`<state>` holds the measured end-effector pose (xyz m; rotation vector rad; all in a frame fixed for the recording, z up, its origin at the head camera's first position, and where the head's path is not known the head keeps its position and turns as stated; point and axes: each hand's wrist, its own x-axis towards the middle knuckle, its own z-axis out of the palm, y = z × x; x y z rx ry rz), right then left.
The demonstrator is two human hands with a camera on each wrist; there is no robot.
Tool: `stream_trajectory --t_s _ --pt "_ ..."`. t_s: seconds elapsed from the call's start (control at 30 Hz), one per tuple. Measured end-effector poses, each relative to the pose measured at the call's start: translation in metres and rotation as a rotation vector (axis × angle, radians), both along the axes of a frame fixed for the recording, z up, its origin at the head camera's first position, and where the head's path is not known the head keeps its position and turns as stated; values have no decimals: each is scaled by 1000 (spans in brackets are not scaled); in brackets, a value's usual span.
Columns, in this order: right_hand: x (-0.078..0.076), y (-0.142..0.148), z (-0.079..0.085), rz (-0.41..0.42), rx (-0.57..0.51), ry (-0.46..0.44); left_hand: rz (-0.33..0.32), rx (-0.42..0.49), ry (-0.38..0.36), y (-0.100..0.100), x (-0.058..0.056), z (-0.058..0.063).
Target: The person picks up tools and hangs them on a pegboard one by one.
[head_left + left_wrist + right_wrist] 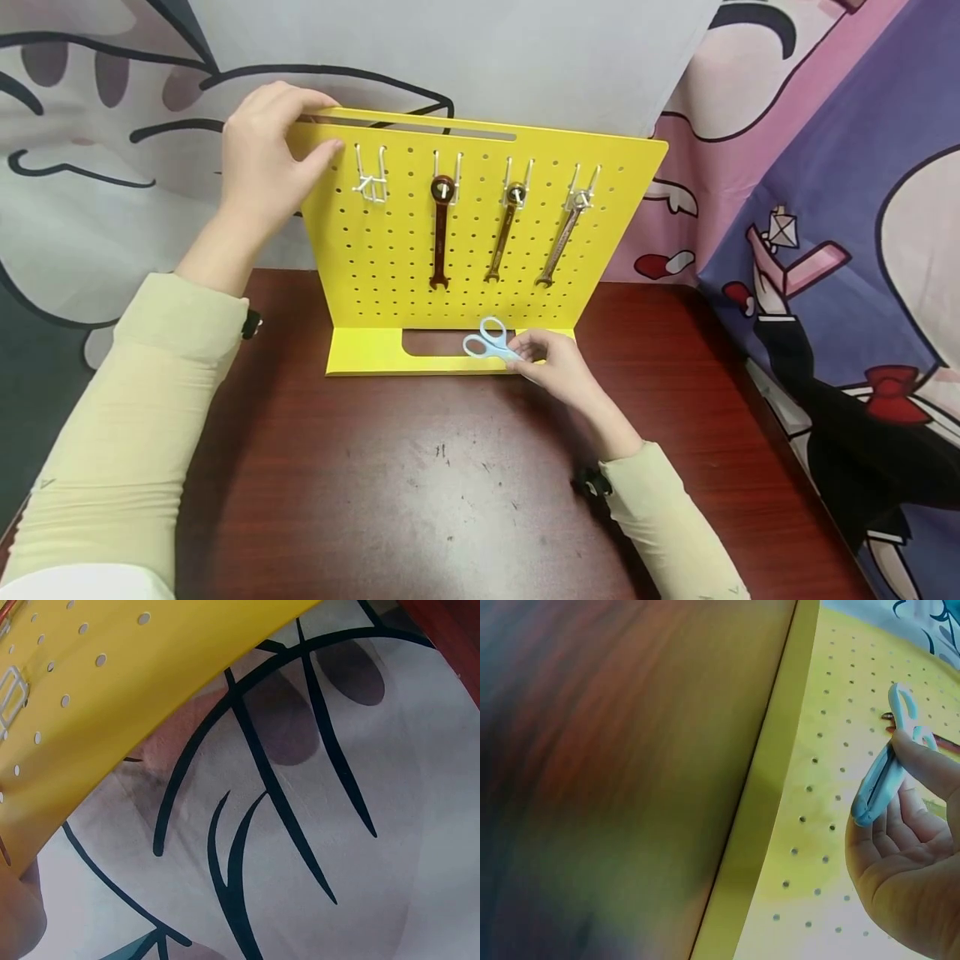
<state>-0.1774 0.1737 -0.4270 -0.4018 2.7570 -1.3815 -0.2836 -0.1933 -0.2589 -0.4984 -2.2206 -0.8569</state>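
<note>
A yellow pegboard [390, 250] stands upright on the table, tilted in the head view. My left hand [266, 154] grips its top left corner, fingers over the upper edge and thumb against the front. Light blue scissors [491, 343] are in my right hand [551, 362], in front of the board's base. In the right wrist view, thumb and fingers pinch the scissors [881, 784] at the blade end, with the handle loops pointing away from the palm. Only a bit of the left hand [19, 919] shows in the left wrist view.
Three wrenches hang from white hooks: a dark one [441, 233], a middle one [504, 233] and a silver one [562, 237]. Left of them, a white hook [371, 185] carries nothing. The dark red table [420, 483] stretches forward of the base; printed cloth [570, 67] hangs behind.
</note>
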Motion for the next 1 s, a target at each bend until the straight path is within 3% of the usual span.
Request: stream_trajectory --t_s 0.6,1.0 --pt "-16 -56 7 -8 -176 -38 6 4 -19 0 1 1" --pt "-25 -93 32 -19 -239 -11 4 0 -17 0 1 1"
